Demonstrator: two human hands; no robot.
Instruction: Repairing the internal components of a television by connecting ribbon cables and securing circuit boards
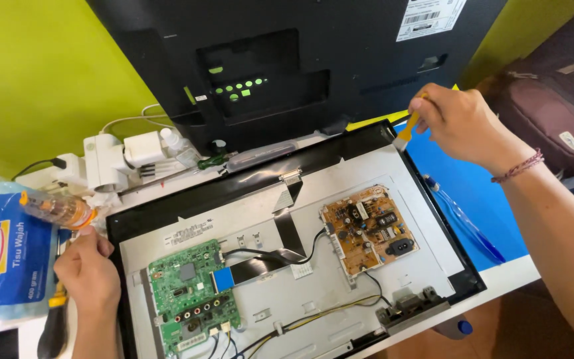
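Note:
An opened flat screen [247, 213] lies face down on the table, its silver back plate bare. A green circuit board [191, 296] sits at its lower left, a brown power board [369, 229] at the right, with black ribbon cables between. My right hand [460, 123] holds a small orange-handled brush [405, 135], bristles touching the frame's far right corner. My left hand [88, 276] rests fisted on the frame's left edge, beside a small clear bottle [58, 209] with amber liquid.
The removed black back cover [300, 60] leans upright behind the screen. White power adapters and plugs [117, 156] crowd the back left. A blue tissue pack [4, 256] lies at left, a blue pen [463, 223] on a blue mat at right, a dark bag [546, 119] beyond.

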